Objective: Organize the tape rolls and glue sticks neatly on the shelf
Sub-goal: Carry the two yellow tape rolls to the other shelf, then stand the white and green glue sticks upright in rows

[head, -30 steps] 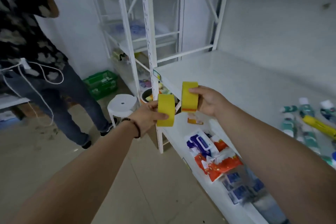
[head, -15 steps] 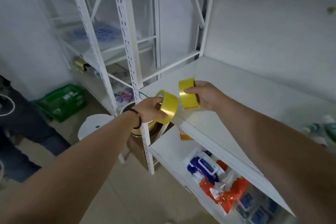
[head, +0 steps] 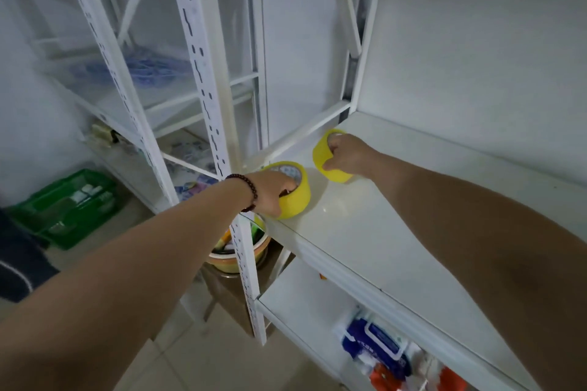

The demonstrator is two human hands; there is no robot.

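left hand (head: 273, 194) pinching tape roll (head: 293, 190) at shelf (head: 365, 232) front corner, right hand (head: 346, 155) gripping second roll (head: 330, 159) further back. tip imo: lay both flat, nudge side by side, then let go.

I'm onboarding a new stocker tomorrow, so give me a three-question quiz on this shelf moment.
1. True or false: both yellow tape rolls are down at the white shelf.
2. Which hand wears a bead bracelet? A) left B) right C) neither
3. Fill in: the roll nearer the shelf's front corner is held by the ____ hand.

Key
1. True: the left hand holds the near tape roll and the right hand holds the far tape roll, both low on the shelf.
2. A
3. left
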